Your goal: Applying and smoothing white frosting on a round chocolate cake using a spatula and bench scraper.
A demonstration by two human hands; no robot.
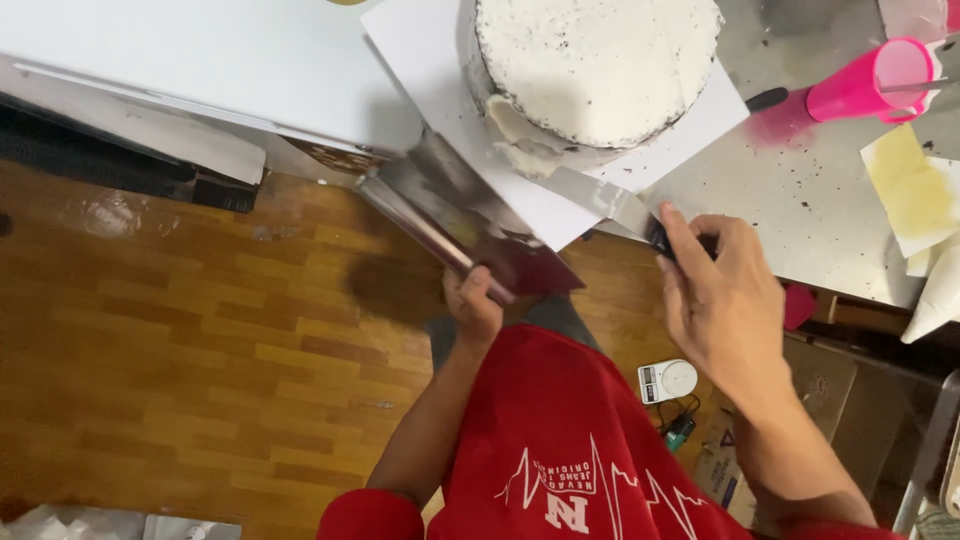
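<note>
**Cake top coated, lower side still rough**

The round cake [597, 70] sits at the upper centre of the frame on a white board [430, 60] that overhangs the edge of the steel table [820, 200]. Its top looks evenly covered in white cream, with a dark crumb line showing round the rim. On the lower side a lump of cream stands proud, so the sides appear to need more smoothing (a judgement from this one angle).

The right hand [720, 300], right of centre, has its fingers wrapped round the dark handle of a palette knife [600, 195], whose blade reaches up to the base of the cake. The left hand [472, 305], at centre, grips a flat metal scraper [460, 215] by its lower end, held under the board's edge.

At the upper right lie a pink cup [870, 85] and a sheet of paper [910, 190]. A small white scale [667, 380] rests low, right of centre, beside cardboard boxes [800, 400]; none of it blocks the hands.
</note>
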